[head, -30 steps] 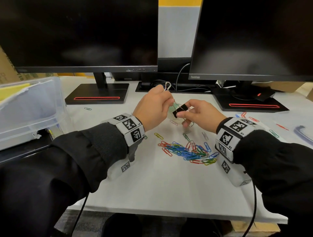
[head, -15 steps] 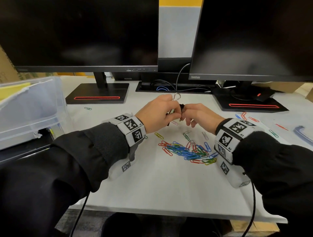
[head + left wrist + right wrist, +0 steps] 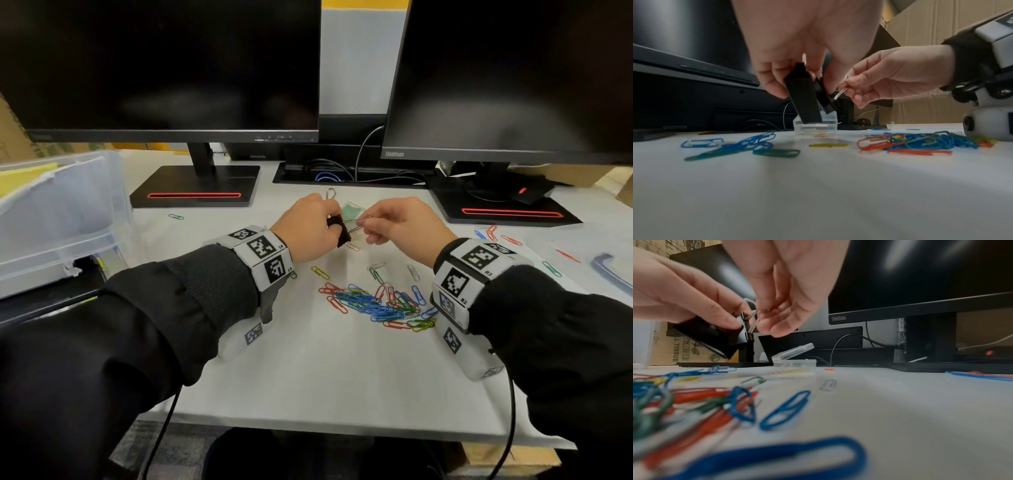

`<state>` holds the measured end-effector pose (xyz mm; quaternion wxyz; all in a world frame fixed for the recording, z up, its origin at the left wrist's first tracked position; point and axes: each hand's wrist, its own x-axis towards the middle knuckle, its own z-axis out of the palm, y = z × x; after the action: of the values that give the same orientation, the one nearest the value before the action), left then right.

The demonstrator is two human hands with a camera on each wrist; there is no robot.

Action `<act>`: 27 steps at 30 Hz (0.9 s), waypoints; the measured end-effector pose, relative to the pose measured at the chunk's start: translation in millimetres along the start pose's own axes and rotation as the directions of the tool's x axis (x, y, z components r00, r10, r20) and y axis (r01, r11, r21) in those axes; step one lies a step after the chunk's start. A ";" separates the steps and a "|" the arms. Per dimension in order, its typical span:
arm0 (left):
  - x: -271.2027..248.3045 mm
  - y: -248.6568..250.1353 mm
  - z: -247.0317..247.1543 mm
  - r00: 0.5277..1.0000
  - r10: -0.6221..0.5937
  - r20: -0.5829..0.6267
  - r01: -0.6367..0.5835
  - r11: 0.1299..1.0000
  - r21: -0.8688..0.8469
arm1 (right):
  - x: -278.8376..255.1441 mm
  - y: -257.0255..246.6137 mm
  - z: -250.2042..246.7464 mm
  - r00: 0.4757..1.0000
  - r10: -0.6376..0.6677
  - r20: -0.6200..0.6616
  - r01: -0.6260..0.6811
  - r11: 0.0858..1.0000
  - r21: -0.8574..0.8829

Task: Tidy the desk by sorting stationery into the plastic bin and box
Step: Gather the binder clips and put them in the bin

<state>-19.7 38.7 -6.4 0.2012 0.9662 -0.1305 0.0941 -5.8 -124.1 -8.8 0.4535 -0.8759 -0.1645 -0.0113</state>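
Both hands hold one black binder clip (image 3: 339, 229) above the desk. My left hand (image 3: 310, 229) grips its black body (image 3: 803, 95), with one wire handle sticking up behind the knuckles. My right hand (image 3: 394, 228) pinches the other wire handle (image 3: 841, 91) between thumb and fingers. Just behind the hands sits a small clear plastic box (image 3: 794, 362) with its lid hinged open. A pile of coloured paper clips (image 3: 376, 301) lies on the white desk in front of the hands. A large clear plastic bin (image 3: 58, 212) stands at the left edge.
Two dark monitors (image 3: 164, 68) stand at the back on black bases (image 3: 195, 186). Loose paper clips (image 3: 493, 234) are scattered at the right, one more (image 3: 176, 216) near the bin. A blue plastic piece (image 3: 609, 270) lies at the far right. Cables run behind the box.
The hands have turned the binder clip: its black body now sits in the left hand and the right hand has shifted from the body to pinching a wire handle.
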 end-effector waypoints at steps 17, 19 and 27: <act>-0.6 -2.6 -1.1 0.999 0.042 0.000 -0.041 0.995 -0.086 | -2.1 1.5 -3.2 0.990 -0.140 -0.017 0.133 0.970 -0.205; -0.4 -0.9 -0.5 0.998 0.054 -0.011 -0.055 0.992 -0.114 | -2.4 1.8 -2.9 0.992 -0.129 -0.001 0.126 0.972 -0.196; -5.5 7.6 -3.1 0.991 0.122 0.060 -0.109 0.978 -0.178 | -4.0 2.8 -1.4 0.993 -0.087 0.080 0.102 0.973 -0.207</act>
<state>-27.5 34.5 -2.1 0.2743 0.9385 -0.2011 0.0597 -8.5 -127.8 -10.8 0.3508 -0.9101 -0.2196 -0.0193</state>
